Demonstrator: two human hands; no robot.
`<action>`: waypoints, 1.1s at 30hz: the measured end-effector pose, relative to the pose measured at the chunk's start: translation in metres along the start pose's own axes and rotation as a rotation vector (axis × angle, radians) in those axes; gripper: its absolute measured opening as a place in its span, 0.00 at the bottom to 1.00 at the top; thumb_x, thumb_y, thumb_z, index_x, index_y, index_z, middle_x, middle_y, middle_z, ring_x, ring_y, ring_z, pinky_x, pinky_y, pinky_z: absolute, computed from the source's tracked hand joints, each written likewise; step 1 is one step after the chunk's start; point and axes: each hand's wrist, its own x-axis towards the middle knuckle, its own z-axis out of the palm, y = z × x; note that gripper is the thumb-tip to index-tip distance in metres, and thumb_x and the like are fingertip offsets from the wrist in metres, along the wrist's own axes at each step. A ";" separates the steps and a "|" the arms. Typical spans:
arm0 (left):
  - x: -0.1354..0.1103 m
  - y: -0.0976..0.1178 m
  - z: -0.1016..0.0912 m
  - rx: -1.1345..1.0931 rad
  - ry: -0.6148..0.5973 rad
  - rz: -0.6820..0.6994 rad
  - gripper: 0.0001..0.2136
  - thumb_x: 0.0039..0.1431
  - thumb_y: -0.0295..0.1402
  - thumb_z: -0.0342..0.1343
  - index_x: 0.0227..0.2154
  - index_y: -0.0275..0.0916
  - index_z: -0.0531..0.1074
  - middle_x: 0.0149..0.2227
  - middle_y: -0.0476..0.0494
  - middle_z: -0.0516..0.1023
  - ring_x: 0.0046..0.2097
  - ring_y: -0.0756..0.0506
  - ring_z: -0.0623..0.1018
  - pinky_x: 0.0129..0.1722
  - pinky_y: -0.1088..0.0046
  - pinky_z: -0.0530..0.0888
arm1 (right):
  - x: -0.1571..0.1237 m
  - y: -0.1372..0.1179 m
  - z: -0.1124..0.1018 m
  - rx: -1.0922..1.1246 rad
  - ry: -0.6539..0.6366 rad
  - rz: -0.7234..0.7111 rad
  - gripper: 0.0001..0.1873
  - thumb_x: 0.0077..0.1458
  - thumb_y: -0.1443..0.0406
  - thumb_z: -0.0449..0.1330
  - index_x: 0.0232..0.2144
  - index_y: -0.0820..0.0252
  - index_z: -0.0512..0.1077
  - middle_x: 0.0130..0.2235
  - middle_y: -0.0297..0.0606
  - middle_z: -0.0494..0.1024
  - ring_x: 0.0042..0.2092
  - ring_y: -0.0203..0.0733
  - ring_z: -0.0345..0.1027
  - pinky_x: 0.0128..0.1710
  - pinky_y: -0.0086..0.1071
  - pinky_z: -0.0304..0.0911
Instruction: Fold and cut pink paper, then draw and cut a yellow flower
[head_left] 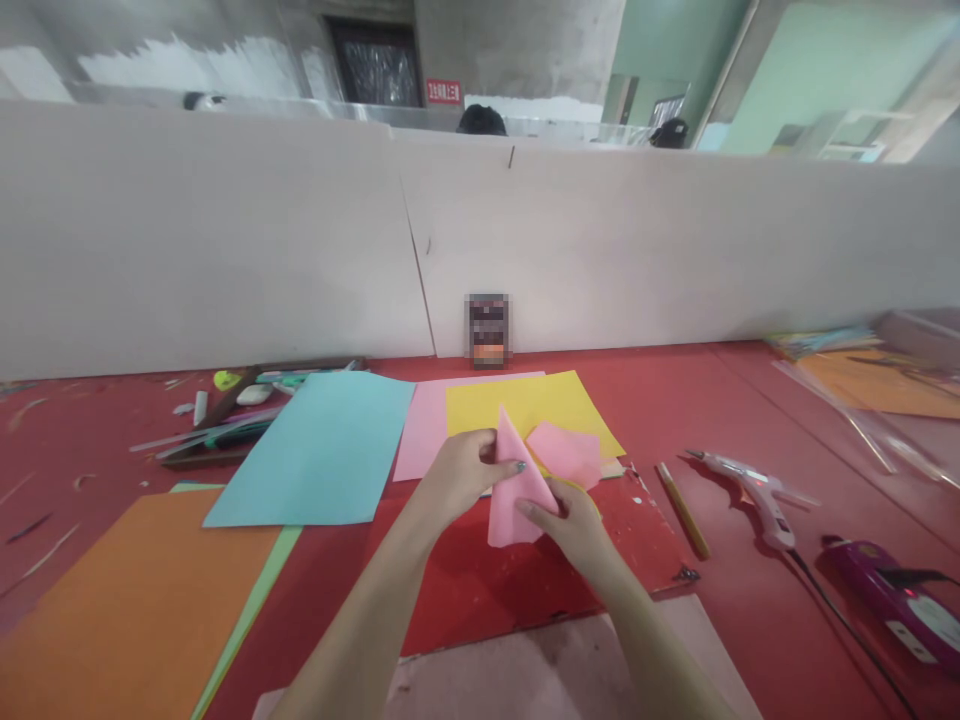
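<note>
A folded piece of pink paper [517, 500] stands raised in front of me, its narrow point upward. My left hand [469, 470] pinches its left side with the thumb across the front. At its lower right edge, my right hand [570, 520] grips it between thumb and fingers. Behind my hands lies a smaller pink paper piece [574, 452] on a yellow sheet [517, 405]. A larger pink sheet [424, 430] shows partly under the yellow one. Below my hands is a bright red board [487, 590] with worn edges.
A blue sheet [322, 450] and an orange sheet [142, 590] lie left, near a tool tray [195, 460]. On the right are a gold stick [684, 512], a glue gun [750, 490] with a cord, and a purple power strip [900, 600]. A white partition [637, 250] stands behind.
</note>
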 end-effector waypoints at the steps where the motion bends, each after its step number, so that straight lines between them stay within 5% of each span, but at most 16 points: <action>1: 0.000 0.000 0.000 -0.015 -0.018 0.006 0.11 0.46 0.40 0.57 0.28 0.37 0.69 0.29 0.46 0.72 0.32 0.46 0.72 0.27 0.72 0.69 | 0.000 0.003 0.000 -0.020 0.019 0.019 0.15 0.46 0.54 0.60 0.24 0.63 0.70 0.22 0.30 0.66 0.26 0.35 0.59 0.24 0.26 0.56; 15: 0.000 0.007 0.001 0.045 0.103 0.094 0.13 0.48 0.44 0.55 0.21 0.38 0.67 0.23 0.50 0.70 0.27 0.48 0.71 0.25 0.74 0.66 | 0.000 0.005 -0.001 -0.012 0.019 0.028 0.16 0.46 0.53 0.58 0.24 0.62 0.68 0.22 0.30 0.63 0.26 0.34 0.55 0.24 0.25 0.53; 20: 0.002 0.009 0.000 -0.070 0.233 0.131 0.15 0.52 0.46 0.51 0.24 0.38 0.70 0.28 0.47 0.75 0.32 0.46 0.74 0.29 0.74 0.68 | 0.000 0.001 -0.001 0.021 -0.031 0.009 0.15 0.45 0.56 0.59 0.20 0.61 0.63 0.22 0.29 0.57 0.25 0.32 0.50 0.23 0.25 0.50; 33: 0.003 0.010 -0.001 -0.209 0.285 0.153 0.16 0.53 0.45 0.51 0.27 0.37 0.73 0.33 0.41 0.79 0.39 0.43 0.76 0.40 0.69 0.73 | 0.000 -0.001 0.000 -0.017 -0.037 -0.010 0.16 0.44 0.57 0.59 0.17 0.59 0.58 0.21 0.27 0.53 0.25 0.31 0.48 0.22 0.24 0.49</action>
